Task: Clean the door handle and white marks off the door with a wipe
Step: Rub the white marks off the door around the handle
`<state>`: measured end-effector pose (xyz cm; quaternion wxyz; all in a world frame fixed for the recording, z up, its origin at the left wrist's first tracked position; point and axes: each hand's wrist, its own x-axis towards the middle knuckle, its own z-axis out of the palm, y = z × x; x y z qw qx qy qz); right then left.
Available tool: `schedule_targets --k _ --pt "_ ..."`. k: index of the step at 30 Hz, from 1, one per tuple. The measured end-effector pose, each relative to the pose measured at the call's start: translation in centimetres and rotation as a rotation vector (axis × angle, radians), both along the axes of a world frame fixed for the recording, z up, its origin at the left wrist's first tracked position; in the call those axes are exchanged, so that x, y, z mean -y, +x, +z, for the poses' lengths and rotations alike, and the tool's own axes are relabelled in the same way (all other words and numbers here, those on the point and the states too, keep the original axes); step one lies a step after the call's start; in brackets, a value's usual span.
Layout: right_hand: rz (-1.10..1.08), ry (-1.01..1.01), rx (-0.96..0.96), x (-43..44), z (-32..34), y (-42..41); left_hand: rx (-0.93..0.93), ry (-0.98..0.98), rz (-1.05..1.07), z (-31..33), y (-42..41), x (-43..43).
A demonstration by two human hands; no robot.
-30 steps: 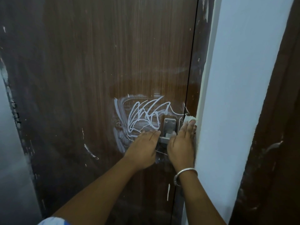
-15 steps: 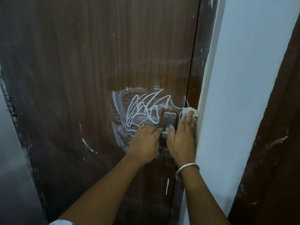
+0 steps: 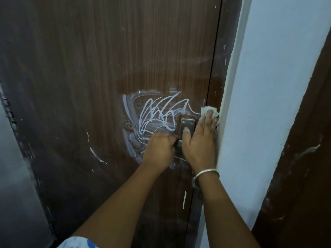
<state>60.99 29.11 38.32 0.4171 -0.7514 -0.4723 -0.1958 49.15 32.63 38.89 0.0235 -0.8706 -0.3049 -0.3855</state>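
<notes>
White scribbled marks and smears cover the brown wooden door left of the metal handle plate. My left hand grips the door handle lever, fingers curled round it; the lever is mostly hidden. My right hand lies flat against the door's right edge, its straight fingers pressing a crumpled white wipe onto the surface by the frame, with its thumb on the handle plate.
A pale blue wall corner stands right beside my right hand. Another dark brown panel is at the far right. A grey surface borders the door on the left. A silver bangle circles my right wrist.
My right hand has slid the wipe up along the door edge, above the handle plate. My left hand's fingers have curled round the lever. The view has shifted slightly.
</notes>
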Motion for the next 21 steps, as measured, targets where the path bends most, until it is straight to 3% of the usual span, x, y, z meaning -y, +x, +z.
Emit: schedule_targets --k 4,14,21 --pt "0.008 -0.044 -0.065 0.7 -3.3 -0.8 0.019 0.000 -0.015 0.1 0.0 0.2" --pt "0.006 -0.004 -0.001 0.1 -1.0 0.0 0.013 -0.021 -0.018 -0.1 0.1 0.0" --pt "-0.002 -0.076 -0.176 1.4 -6.9 -1.0 0.055 -0.033 -0.022 -0.5 0.2 -0.2"
